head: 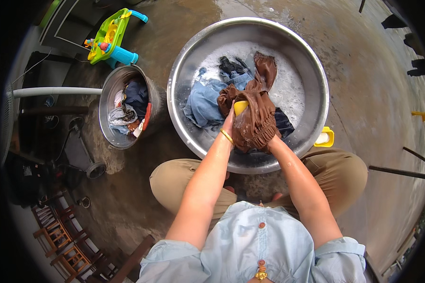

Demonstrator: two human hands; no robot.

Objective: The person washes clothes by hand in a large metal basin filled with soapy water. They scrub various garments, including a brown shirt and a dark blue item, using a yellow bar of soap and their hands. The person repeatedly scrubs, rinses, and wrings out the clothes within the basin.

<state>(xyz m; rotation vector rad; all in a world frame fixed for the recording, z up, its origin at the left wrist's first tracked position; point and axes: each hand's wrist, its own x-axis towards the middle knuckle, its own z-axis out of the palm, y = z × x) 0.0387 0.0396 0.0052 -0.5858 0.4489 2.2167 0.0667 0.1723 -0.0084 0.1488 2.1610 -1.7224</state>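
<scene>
Over a wide metal basin (179, 123) of suds and water, a wet brown garment (255, 131) with a gathered elastic edge is between both hands. My left hand (229, 123), a gold bangle at its wrist, holds a yellow object (240, 107), perhaps a brush or soap bar, against the cloth. My right hand (273, 141) is mostly hidden inside the garment, near its elastic edge. Light blue cloth (205, 102) lies in the water to the left, with black cloth (230, 65) behind it and dark cloth (284, 122) to the right.
A metal bucket (156, 102) of mixed clothes stands left of the basin. Behind it is a green and blue plastic toy table (122, 55). A yellow container (329, 137) sits by the basin's right rim. A wheeled frame (78, 148) and wooden chairs (58, 237) are at the left.
</scene>
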